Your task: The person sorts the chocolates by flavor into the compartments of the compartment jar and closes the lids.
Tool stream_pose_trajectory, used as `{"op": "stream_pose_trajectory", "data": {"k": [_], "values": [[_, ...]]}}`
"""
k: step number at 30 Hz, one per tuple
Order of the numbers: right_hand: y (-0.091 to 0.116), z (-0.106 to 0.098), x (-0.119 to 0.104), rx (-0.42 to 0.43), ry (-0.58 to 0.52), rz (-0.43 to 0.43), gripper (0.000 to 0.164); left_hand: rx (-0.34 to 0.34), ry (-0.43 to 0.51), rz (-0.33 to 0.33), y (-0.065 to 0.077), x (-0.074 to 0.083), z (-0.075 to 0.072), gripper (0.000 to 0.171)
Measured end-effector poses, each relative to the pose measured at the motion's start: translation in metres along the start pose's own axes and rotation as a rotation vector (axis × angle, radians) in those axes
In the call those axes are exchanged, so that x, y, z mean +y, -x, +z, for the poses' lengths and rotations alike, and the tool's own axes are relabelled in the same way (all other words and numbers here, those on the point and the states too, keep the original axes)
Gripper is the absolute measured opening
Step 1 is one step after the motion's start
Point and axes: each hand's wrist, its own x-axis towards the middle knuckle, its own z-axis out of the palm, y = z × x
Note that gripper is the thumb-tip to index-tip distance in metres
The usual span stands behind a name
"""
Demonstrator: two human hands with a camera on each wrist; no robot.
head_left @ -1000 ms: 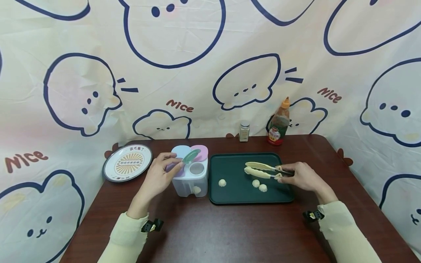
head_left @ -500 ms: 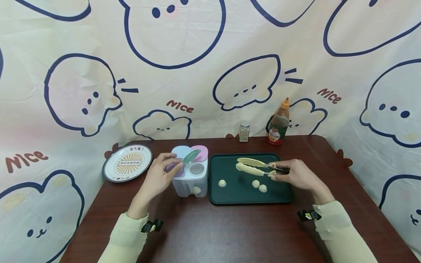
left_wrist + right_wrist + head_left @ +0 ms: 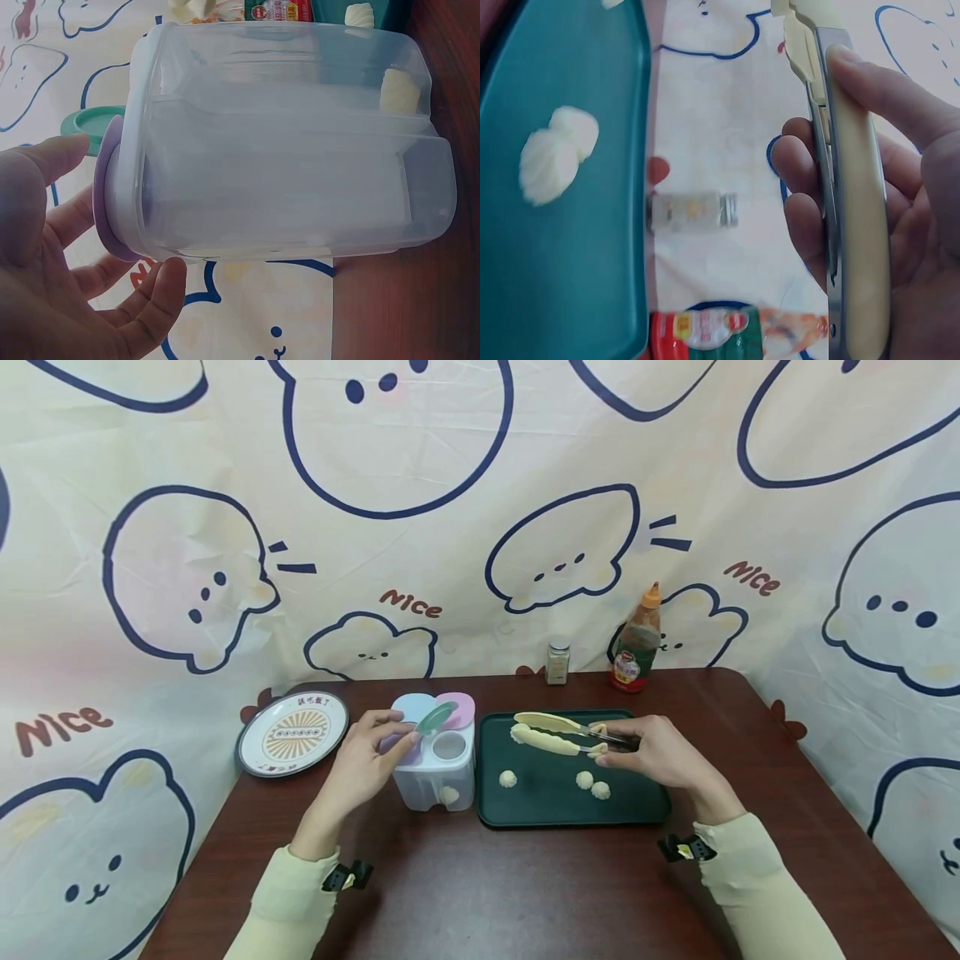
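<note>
My left hand (image 3: 372,749) pinches the raised green flip lid (image 3: 437,717) of a clear storage box (image 3: 414,783) with several coloured lids. Under that lid a round opening (image 3: 450,744) shows. A small white ridged ball (image 3: 400,91) lies at the bottom inside. My right hand (image 3: 660,752) grips a pair of tongs (image 3: 859,195) with cream-coloured tips. A white ball (image 3: 517,733) is held at the tongs' tips, over the dark green tray (image 3: 540,806). On the tray lie one white ball (image 3: 507,779) at the left and two together, one of them a white ball (image 3: 601,791).
A white plate (image 3: 258,756) with a printed pattern sits left of the box. Behind the tray stand a small glass jar (image 3: 557,663) and a sauce bottle (image 3: 634,647) with an orange cap. A printed cloth (image 3: 420,556) hangs behind the brown table (image 3: 480,893).
My right hand has moved left across the tray with the tongs and the ball at their tips, closer to the box. My left hand and the raised green lid have stayed still.
</note>
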Motion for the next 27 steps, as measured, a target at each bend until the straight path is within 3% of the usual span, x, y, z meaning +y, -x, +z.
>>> {"op": "stream_pose_trajectory", "data": {"k": [12, 19, 27], "values": [[-0.017, 0.009, -0.034, -0.006, -0.031, -0.092, 0.046, 0.001, 0.003, 0.007, 0.0, -0.002, 0.001, 0.037], [-0.027, 0.016, -0.05, -0.055, -0.08, -0.146, 0.045, -0.003, 0.005, 0.013, -0.001, -0.003, 0.001, 0.038], [-0.037, 0.027, -0.062, -0.067, -0.058, -0.2, 0.041, -0.005, 0.004, 0.003, 0.0, -0.003, 0.001, 0.038]]}}
